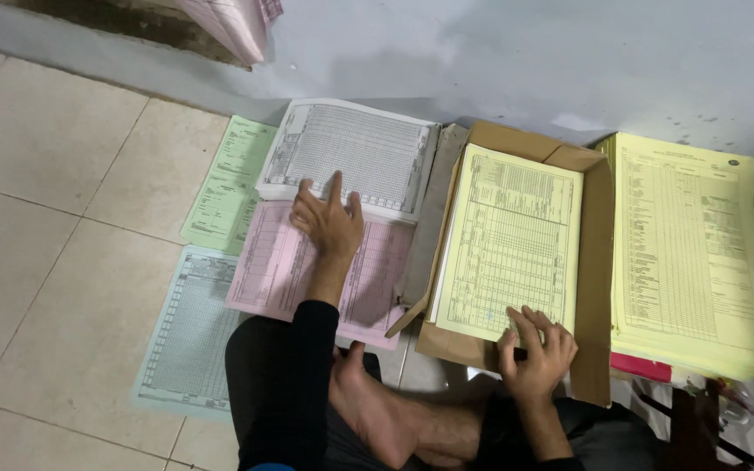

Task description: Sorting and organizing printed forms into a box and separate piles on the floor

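My left hand (329, 218) lies flat with fingers spread on the pink printed sheets (281, 266), its fingertips at the near edge of a thick white stack of gridded forms (351, 153). My right hand (536, 349) rests on the near edge of the yellow forms (512, 235) that fill an open cardboard box (597, 262); the fingers curl over the bottom corner of the top sheet, which looks slightly lifted. My bare foot (386, 410) and dark-sleeved left arm show at the bottom.
A pale green sheet (229, 183) and a light blue gridded sheet (189, 331) lie on the tiled floor (54, 262) at left. A tall yellow stack (687, 253) stands at right, above a red item (639, 366). A grey wall (525, 52) runs behind.
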